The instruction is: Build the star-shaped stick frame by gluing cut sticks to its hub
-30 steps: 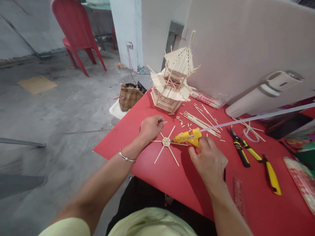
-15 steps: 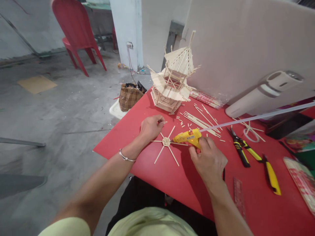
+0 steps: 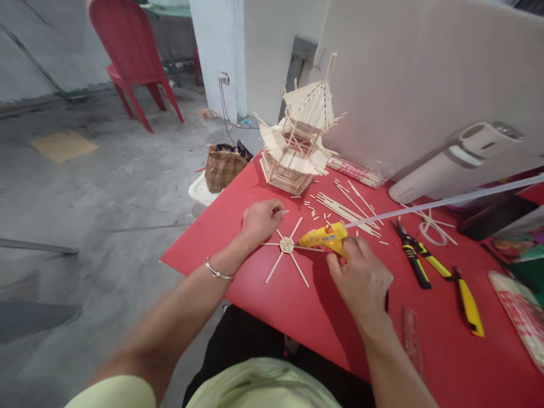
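My right hand (image 3: 361, 269) is wrapped round the handle of a yellow glue gun (image 3: 323, 237), a long pale glue stick (image 3: 425, 205) running out of its back. The gun's nozzle is at the centre of a flat star-shaped stick frame (image 3: 287, 245), whose several arms spread from small nested rings. Just beyond the frame, my left hand (image 3: 263, 220) pinches a short piece of wooden stick (image 3: 285, 211); most of it is hidden by the fingers. Short cut pieces (image 3: 313, 213) and longer loose sticks (image 3: 346, 212) lie on the red tabletop (image 3: 255, 289) past the gun.
A stick-built pagoda model (image 3: 297, 136) stands at the table's far corner. To the right lie cutting pliers (image 3: 419, 252), a yellow-handled tool (image 3: 470, 303), a clear ruler (image 3: 411, 340) and packaged sticks (image 3: 516, 317). A white pipe (image 3: 454, 161) leans by the wall.
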Available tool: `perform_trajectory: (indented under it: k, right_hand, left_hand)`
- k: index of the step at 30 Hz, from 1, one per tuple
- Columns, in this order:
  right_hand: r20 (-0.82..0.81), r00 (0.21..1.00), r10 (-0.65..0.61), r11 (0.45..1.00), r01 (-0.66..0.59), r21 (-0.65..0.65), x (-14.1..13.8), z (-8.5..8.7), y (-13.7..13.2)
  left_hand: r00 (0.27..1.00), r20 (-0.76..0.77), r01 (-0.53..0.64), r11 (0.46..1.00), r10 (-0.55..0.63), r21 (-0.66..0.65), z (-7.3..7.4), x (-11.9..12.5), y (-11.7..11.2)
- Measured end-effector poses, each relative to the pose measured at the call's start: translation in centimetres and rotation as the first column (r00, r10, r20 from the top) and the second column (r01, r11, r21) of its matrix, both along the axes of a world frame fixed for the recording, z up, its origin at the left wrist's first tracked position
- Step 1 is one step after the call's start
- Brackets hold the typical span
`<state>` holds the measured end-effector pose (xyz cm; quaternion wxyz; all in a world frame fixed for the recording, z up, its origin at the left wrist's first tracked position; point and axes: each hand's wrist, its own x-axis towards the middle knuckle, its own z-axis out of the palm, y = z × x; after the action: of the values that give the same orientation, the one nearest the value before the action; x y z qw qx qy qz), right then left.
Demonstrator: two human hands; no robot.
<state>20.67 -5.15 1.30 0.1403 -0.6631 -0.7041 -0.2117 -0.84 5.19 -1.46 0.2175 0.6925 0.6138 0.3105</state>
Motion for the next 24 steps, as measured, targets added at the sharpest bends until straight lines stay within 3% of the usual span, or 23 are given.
perform_trajectory:
  k: [24]
  right_hand:
    - [-0.029,1.000,0.007,1.000,-0.007,0.013,-0.30,0.00,0.51]
  left_hand:
    - [1.000,-0.003,-0.012,1.000,0.012,-0.016,0.14,-0.02,-0.01]
